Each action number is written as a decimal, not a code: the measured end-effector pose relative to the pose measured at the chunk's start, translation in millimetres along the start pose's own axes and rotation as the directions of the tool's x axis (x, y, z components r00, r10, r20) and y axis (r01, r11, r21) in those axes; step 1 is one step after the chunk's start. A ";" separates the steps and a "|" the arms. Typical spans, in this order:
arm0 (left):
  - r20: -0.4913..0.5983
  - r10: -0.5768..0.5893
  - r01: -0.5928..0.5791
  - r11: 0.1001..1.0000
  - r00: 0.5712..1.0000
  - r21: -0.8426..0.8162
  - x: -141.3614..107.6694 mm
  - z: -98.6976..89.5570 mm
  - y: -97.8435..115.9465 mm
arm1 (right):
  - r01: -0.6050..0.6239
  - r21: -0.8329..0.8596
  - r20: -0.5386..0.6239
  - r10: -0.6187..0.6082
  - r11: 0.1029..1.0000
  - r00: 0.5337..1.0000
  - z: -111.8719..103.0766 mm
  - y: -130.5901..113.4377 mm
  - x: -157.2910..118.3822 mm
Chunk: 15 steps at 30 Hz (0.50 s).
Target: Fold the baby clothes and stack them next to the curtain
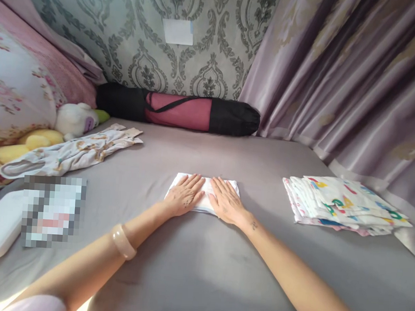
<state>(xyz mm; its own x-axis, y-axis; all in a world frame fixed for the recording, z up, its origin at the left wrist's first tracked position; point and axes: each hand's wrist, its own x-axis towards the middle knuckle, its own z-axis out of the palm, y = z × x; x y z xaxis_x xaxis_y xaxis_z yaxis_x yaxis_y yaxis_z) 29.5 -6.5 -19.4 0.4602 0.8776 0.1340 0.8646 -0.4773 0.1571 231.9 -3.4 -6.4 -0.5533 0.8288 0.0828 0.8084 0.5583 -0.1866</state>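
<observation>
Grey fabric of a bed sheet (186, 271) spreads across the view; on it, near the middle, lies a folded white cloth (206, 202), flat, with both hands resting on top. The left hand (186, 195) lies palm down on the cloth's left part, fingers extended and slightly apart, gripping nothing; the right hand (226, 201) lies likewise on the right part, fingers pointing away from the person, also gripping nothing; the thumbs point toward each other without touching, and a strip of cloth shows between them. A pale bangle (123, 243) circles the left forearm; well to the right sits a stack of folded cloths (345, 206), the top one printed in bright colours; to the left lies a patterned garment (84, 150), loosely spread, beside a yellow plush toy (41, 140); a black and pink long bag (189, 114) lies along the patterned wall (131, 29).
</observation>
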 end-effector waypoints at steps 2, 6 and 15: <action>0.009 0.014 -0.014 1.000 1.000 -0.016 0.4 -1.2 -1.8 | 0.013 0.004 0.024 -0.013 1.000 1.000 -1.3 1.5 0.1; -0.015 0.029 -0.029 1.000 0.999 -0.011 -3.6 -11.2 -13.1 | 0.024 -0.015 0.021 -0.024 1.000 0.999 -10.6 10.5 -6.6; 0.047 -0.103 0.110 0.977 0.994 -0.184 -17.7 -5.1 -44.7 | -0.098 0.041 0.132 0.092 0.994 0.987 -13.3 32.0 -23.3</action>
<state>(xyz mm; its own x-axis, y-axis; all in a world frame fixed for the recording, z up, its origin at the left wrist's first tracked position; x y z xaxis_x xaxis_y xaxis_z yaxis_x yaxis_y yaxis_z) -18.3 -0.9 -23.8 0.3777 0.9232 0.0709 0.8579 -0.3777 0.3483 273.4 -4.4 -1.3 -0.4986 0.8644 -0.0648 0.8497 0.4726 -0.2337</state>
